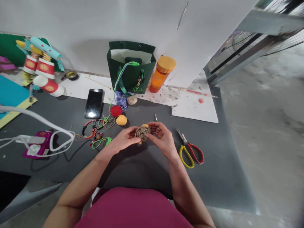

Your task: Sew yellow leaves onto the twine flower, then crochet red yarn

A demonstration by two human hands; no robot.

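Note:
Both hands meet over the dark table, around a small brown ball of braided cord (142, 133) with bits of yellow showing at its top and bottom edges. My left hand (125, 138) pinches the ball from the left, thumb on its lower side. From the right, my right hand (162, 136) grips it with the thumb on its face and fingers curled behind. Scissors (187, 148) with one yellow and one red handle lie partly open to the right. A yellow ball (121, 120) and a red ball (116, 111) rest beyond my left hand.
A green paper bag (131, 74) and an orange bottle (162, 74) stand against the wall. Left are a black phone (94, 103), beaded cords (91, 129), a purple box (39, 144) and a white cable (45, 119). White board (194, 109) lies at the back right.

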